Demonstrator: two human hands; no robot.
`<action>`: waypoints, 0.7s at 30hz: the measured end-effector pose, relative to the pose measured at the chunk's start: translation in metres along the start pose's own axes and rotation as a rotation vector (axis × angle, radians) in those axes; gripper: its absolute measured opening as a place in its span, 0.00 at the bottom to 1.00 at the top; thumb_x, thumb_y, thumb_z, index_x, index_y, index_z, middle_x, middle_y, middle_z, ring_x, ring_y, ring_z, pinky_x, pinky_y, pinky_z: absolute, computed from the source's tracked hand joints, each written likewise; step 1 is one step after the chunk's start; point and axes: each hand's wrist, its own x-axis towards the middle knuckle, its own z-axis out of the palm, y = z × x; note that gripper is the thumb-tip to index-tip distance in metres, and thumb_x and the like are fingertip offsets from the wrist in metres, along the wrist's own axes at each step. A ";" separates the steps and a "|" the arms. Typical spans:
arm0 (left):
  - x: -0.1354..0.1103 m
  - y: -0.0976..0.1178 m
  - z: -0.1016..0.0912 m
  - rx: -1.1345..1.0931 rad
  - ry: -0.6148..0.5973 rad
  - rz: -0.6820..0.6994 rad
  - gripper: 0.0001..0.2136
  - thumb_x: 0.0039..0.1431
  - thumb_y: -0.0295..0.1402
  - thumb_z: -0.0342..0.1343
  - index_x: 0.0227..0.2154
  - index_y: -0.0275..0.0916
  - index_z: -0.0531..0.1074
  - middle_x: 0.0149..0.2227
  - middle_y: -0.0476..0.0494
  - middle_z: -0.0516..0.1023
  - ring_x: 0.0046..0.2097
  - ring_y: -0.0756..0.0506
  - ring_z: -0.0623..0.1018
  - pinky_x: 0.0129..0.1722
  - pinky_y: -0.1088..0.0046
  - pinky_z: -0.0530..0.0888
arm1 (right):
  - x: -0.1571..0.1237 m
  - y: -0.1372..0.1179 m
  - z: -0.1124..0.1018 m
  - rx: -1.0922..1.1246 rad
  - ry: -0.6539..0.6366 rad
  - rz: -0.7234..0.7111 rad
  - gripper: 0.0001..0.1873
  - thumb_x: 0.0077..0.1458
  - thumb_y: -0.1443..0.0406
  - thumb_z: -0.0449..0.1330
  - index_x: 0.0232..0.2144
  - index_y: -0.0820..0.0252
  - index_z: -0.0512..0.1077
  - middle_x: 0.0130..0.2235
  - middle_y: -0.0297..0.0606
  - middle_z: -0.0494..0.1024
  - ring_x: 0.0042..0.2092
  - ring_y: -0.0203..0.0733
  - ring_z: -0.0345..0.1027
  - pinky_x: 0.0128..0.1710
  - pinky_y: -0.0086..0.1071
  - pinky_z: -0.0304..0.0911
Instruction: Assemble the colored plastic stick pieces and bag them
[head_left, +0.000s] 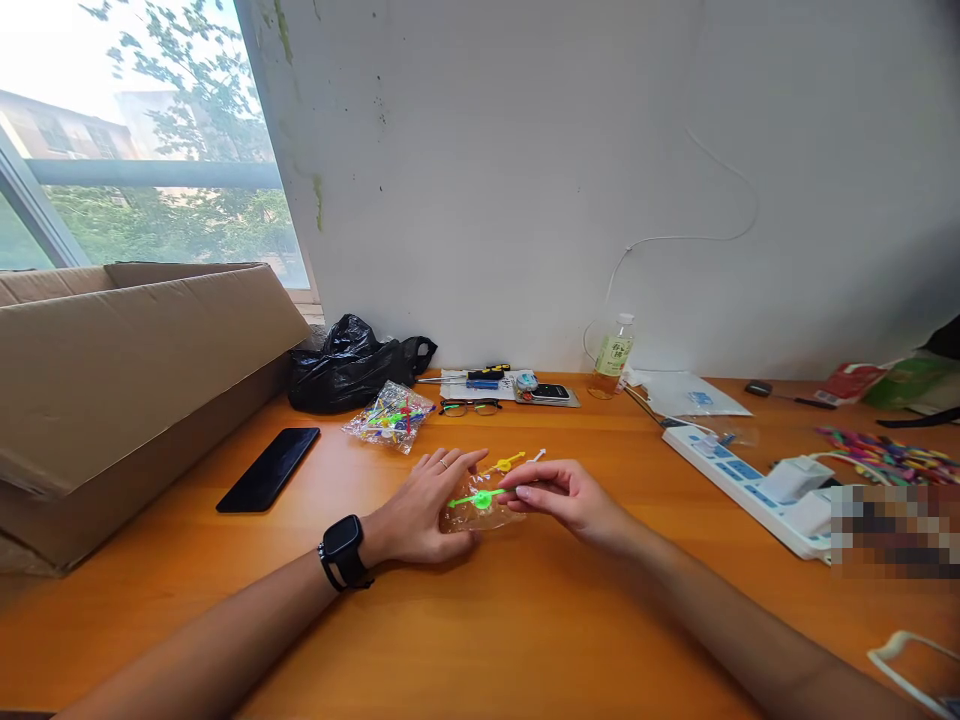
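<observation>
My left hand (424, 505), with a black smartwatch (343, 551) on the wrist and a ring on one finger, lies flat with its fingers stretched over a small clear plastic bag (480, 512) on the orange table (480, 630). My right hand (559, 493) pinches the end of a green plastic stick toy (477, 497) that pokes out of the bag. A yellow stick toy (504, 463) and a white one (537, 456) lie just behind my fingers.
A second clear bag of coloured sticks (391, 416) lies further back, by a black plastic bag (349, 366). A black phone (268, 468) and a large cardboard box (127, 380) are at the left. Glasses (470, 406), screwdrivers, a bottle (613, 356) and a white power strip (750, 485) stand behind and right.
</observation>
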 end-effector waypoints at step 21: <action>0.011 -0.008 -0.006 -1.075 0.458 -0.474 0.32 0.57 0.38 0.50 0.66 0.43 0.66 0.52 0.35 0.76 0.47 0.38 0.78 0.47 0.55 0.77 | 0.001 -0.006 -0.018 -1.075 0.097 -0.341 0.12 0.68 0.67 0.59 0.50 0.55 0.79 0.48 0.45 0.80 0.51 0.52 0.71 0.53 0.45 0.69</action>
